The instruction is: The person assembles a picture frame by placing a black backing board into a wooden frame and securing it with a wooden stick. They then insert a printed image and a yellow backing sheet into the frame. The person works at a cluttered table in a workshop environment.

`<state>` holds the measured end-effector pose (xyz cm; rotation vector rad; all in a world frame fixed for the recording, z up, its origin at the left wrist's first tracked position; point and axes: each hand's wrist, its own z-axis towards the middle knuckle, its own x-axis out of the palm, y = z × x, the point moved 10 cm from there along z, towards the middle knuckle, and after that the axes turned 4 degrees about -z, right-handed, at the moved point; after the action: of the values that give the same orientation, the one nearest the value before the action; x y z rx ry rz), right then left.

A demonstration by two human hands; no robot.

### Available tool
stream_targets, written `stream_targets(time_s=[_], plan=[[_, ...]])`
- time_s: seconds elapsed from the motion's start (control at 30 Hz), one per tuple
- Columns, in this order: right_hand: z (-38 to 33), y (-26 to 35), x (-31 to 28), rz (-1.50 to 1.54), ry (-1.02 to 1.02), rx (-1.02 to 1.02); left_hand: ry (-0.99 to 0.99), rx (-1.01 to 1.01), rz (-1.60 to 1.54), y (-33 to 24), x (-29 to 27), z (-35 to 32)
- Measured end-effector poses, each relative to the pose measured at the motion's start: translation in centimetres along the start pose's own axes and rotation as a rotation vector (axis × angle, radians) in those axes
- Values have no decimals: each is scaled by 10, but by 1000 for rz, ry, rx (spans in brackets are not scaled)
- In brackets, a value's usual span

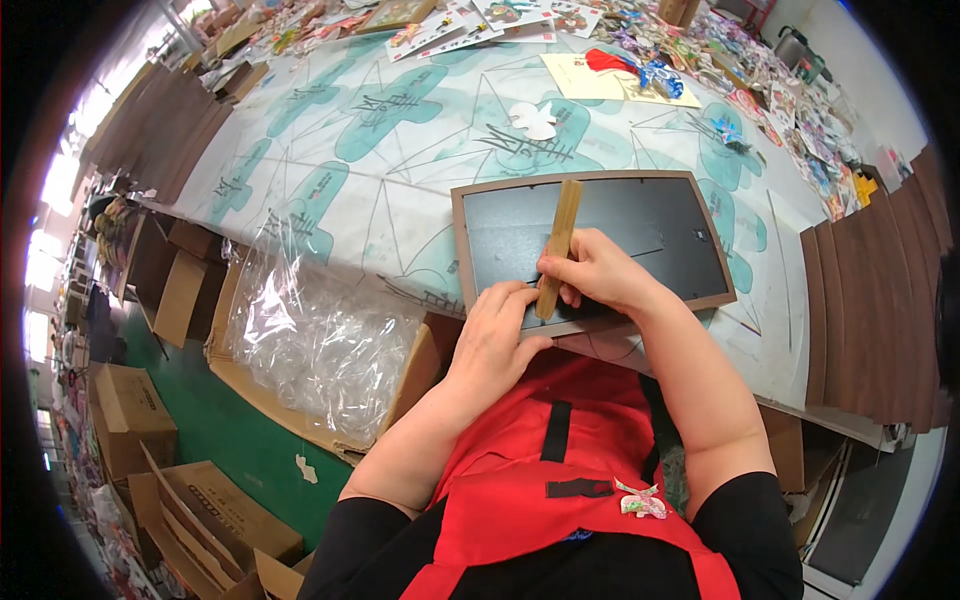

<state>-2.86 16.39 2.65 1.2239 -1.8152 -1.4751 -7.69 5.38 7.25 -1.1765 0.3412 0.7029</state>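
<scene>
Now, at the near edge of the white-and-teal table (400,205), a flat tan wooden stick (564,222) is clamped by the right hand (598,268) over a brown, black-backed rectangular frame (640,225), its near-left corner covered by the loosely flattened left hand (492,338); alongside, clear plastic (320,345) is piled in an open brown cardboard box (416,376).

Right grip (598,268) holding stick (565,213), left grip (492,336) on picture frame (630,215)

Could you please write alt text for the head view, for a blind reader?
A person's right hand holds a wooden strip over the black back of a brown frame on a table; the left hand rests at the frame's near-left corner. Clear plastic lies in a carton.
</scene>
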Motion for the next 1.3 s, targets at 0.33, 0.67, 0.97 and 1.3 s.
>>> stream_targets(time_s=[0.33, 0.67, 0.97, 1.3], plan=[[-13, 4, -4, 33, -96, -78, 12, 0, 16, 2, 1, 0], [-104, 64, -49, -317, -838, -594, -114, -204, -232, 21, -5, 0], [-80, 45, 10, -1157, -312, -469, -128, 32, -3, -1, -8, 0], [-67, 44, 4, -1123, -283, -408, -9, 22, 62, -3, -2, -1]])
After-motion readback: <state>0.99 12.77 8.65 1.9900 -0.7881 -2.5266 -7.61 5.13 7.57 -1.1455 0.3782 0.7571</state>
